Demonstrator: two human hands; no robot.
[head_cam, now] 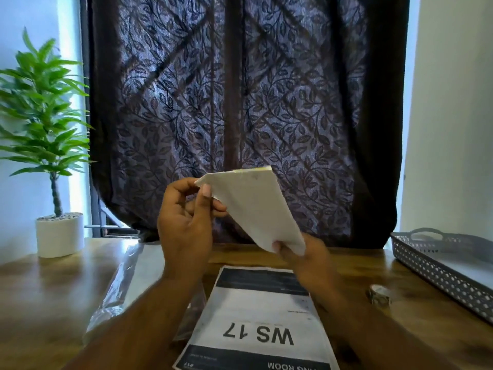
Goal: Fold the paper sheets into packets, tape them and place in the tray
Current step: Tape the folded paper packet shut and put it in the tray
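Holding the folded paper packet (pixel 250 206) in the air above the middle of the bench (pixel 48 295), I have it by two opposite corners. My left grip (pixel 186 222) pinches the upper left corner between thumb and fingers. My right grip (pixel 306 257) is curled round the lower right corner. Both are closed on the paper and carry nothing else.

I think the step now is to check the folds before taping. To do it well, I should keep the layers pressed flat at both corners so they do not spring open. Then I should lay the packet down, so that one grip is free for the tape roll (pixel 380 295), which stands on the bench to the right.

The packet is white, matte and stiff enough to hold a flat, slanted shape with sharp corners. A thin yellowish line shows on its top edge; what it is I cannot tell. The tray (pixel 437 273), at the far right, is grey with walls full of small holes. Near me lies a printed sheet (pixel 256 311), with a shiny plastic sleeve (pixel 117 284) to its left. The bench is wood with a glossy grain.
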